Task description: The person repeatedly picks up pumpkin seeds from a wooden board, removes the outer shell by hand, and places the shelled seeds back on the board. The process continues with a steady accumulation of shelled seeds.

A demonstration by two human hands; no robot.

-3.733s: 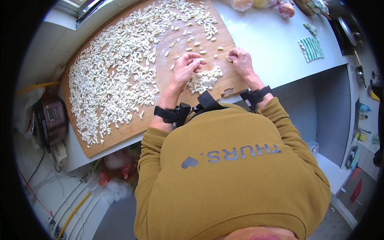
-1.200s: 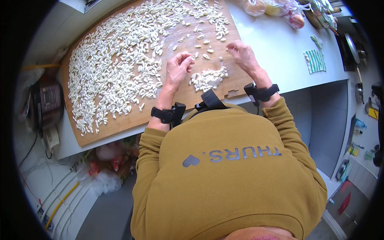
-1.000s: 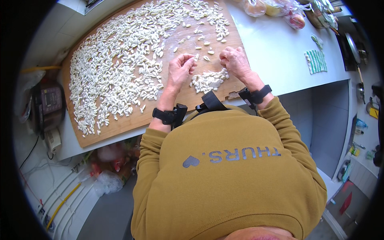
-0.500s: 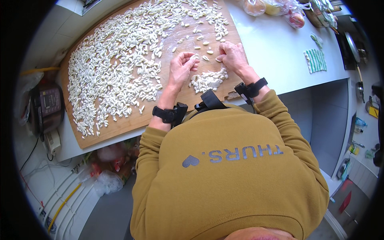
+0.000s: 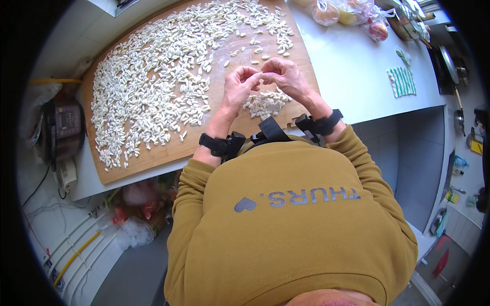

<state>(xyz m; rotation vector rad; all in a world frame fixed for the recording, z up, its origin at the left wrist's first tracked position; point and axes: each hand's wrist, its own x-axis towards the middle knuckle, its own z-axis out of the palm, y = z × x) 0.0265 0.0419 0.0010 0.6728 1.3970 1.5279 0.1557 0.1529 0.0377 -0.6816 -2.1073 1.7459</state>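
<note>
My left hand (image 5: 240, 86) and my right hand (image 5: 287, 80) meet over a wooden board (image 5: 222, 118), fingertips pinched together on a small white piece (image 5: 260, 75) that looks like dough. Just below my fingers lies a small heap of similar pieces (image 5: 264, 104) near the board's front edge. Many small oval white pieces (image 5: 148, 92) cover the left and back of the board, and a few lie loose (image 5: 259, 49) beyond my hands. Black straps with small devices are on both wrists.
The white counter (image 5: 352, 71) extends right, holding a striped cloth (image 5: 401, 80). Fruit bags (image 5: 337, 15) and pots (image 5: 400, 28) stand at its back. A dark appliance (image 5: 61, 132) is at the board's left. An open recess (image 5: 398, 158) lies under the counter at the right.
My right hand has moved leftward to meet my left hand, which has shifted slightly right. They were apart in the earlier frames and now pinch one piece together.
</note>
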